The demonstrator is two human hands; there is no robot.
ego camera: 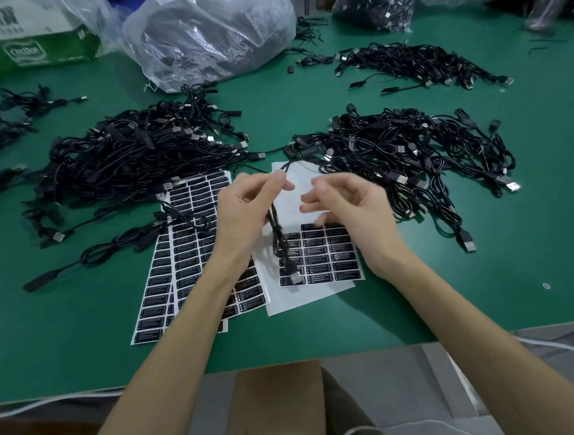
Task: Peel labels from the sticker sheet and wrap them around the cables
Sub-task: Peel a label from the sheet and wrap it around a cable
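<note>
Keeping the cable (278,238) steady is the trick imo, so the label wraps square. Head view: the left hand (243,203) grip pinches its top over the sticker sheet (319,252). It runs far-to-near, plug end pointing at the person. The right hand (349,202) grip is wide and looks empty.

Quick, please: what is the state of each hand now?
Left hand: pinches a black cable.
Right hand: open, holds nothing visible.

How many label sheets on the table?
3 distinguishable: two overlapping full black-label sticker sheets at left, one mostly peeled white sheet right of them. More may be stacked beneath.
</note>
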